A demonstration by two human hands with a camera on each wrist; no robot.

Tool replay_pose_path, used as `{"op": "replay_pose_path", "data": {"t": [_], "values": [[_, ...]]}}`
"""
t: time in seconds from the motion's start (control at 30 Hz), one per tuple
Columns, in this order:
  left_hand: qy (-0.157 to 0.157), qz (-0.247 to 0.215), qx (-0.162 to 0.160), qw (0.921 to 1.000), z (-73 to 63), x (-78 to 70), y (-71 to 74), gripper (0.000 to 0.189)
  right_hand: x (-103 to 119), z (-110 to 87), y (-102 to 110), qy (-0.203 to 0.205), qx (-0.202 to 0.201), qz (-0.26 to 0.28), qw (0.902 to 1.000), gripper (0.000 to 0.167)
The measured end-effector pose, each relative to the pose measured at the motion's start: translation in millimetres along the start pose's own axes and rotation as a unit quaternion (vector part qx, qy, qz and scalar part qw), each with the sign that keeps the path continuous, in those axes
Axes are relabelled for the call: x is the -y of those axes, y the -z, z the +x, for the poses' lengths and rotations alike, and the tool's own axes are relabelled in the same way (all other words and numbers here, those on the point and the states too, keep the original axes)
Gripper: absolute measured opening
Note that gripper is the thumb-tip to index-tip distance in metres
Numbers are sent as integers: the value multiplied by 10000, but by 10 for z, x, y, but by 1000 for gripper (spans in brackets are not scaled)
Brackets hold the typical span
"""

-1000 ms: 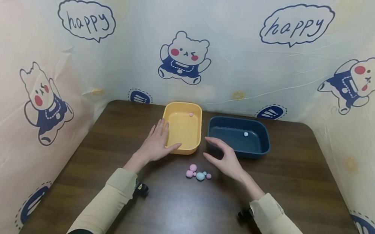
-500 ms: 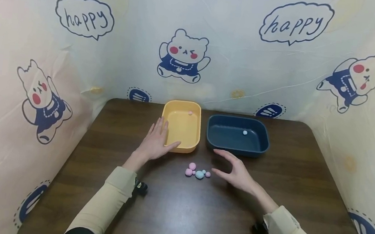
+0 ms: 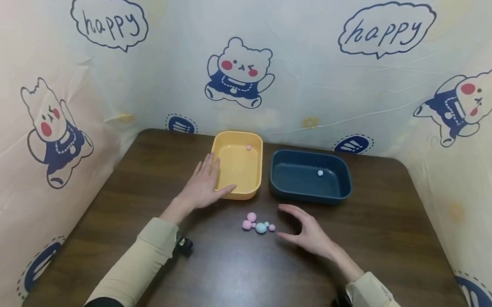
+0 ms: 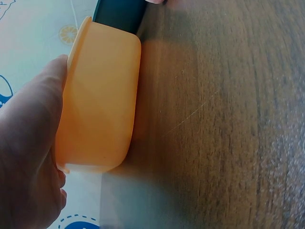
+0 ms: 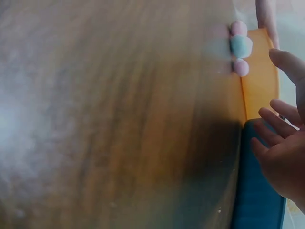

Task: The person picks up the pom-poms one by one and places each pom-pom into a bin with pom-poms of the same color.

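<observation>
My left hand (image 3: 200, 186) rests on the near left corner of the yellow bin (image 3: 238, 172), fingers straight along its side and thumb at the front rim. A small pink ball (image 3: 248, 148) lies inside that bin. To its right stands a dark blue bin (image 3: 308, 196) with one small whitish ball (image 3: 320, 173) in it. Several pink and light blue pompom-like balls (image 3: 261, 228) sit clustered on the table in front of the yellow bin. My right hand (image 3: 309, 234) hovers just right of this cluster, thumb and fingers spread apart with nothing between them.
The brown wooden table (image 3: 225, 280) carries both bins near its back edge, with a narrow gap between them. A printed curtain (image 3: 169, 77) with cartoon bears hangs directly behind and along both sides.
My right hand has come back from the blue bin's front left corner, down toward the near side, to beside the ball cluster. My left hand stays at the yellow bin.
</observation>
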State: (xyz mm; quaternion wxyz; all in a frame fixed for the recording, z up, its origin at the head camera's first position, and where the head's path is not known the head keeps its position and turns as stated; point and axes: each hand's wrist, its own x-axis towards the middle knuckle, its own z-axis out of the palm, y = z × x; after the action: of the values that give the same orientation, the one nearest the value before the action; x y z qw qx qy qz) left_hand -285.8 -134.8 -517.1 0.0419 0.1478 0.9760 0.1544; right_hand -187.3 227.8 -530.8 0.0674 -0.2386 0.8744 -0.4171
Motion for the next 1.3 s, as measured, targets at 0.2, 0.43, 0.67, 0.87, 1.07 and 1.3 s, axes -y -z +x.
{"op": "replay_pose_path", "data": {"t": [0.2, 0.43, 0.67, 0.87, 1.07, 1.3], "values": [[16, -13, 0, 10000, 0, 10, -11, 122, -74, -9, -59, -168, 378, -57, 9991, 77], [35, -57, -9, 10000, 5, 22, -28, 122, -107, 41, -130, -196, 464, -54, 9987, 70], [86, -147, 38, 9998, -9, 21, -27, 122, -105, 89, -191, -131, 233, -30, 9996, 48], [84, -131, 9, 9999, -28, 9, -37, 122, -125, 92, -243, -89, -47, -51, 9999, 34], [58, -91, -9, 9999, -21, 13, -28, 122, -127, 108, -283, 58, -282, -134, 9995, 23], [88, -90, -7, 9999, 7, -5, -4, 123, -345, 142, -362, 607, -593, -83, 9964, 18]]}}
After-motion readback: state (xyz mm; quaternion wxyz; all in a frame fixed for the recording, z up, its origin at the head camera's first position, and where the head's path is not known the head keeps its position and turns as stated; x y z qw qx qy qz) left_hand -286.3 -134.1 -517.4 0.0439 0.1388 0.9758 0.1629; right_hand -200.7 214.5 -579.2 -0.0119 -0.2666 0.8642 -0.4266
